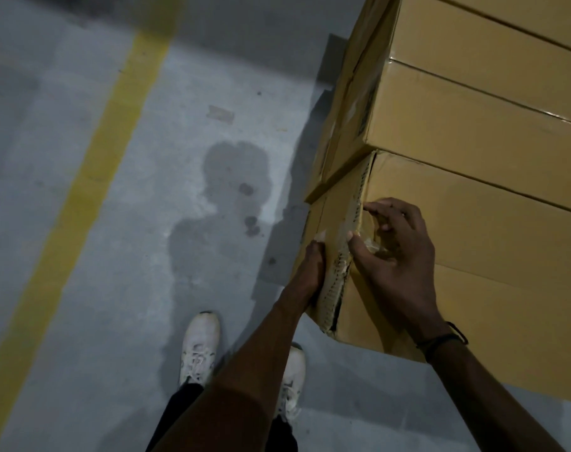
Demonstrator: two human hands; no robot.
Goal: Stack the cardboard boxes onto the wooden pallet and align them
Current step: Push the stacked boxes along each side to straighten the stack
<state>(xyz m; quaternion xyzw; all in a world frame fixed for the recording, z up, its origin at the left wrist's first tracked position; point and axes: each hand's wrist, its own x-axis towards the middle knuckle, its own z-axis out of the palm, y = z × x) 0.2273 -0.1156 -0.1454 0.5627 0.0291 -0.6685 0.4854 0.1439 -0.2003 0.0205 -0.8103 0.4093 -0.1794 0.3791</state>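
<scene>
Several tan cardboard boxes stand stacked at the right. The nearest box (473,243) has a torn, taped corner edge facing me. A second box (467,125) lies beside it, further off, with more boxes (506,37) behind. My left hand (310,265) presses flat against the near box's left side, just below the corner. My right hand (395,252) rests on top of that box at the same corner, fingers spread and curled over the torn tape. The pallet is hidden under the stack.
Grey concrete floor (130,223) with a dark damp stain spreads to the left. A yellow painted line (91,177) runs diagonally across it. My two white shoes (199,347) stand close to the box's near corner.
</scene>
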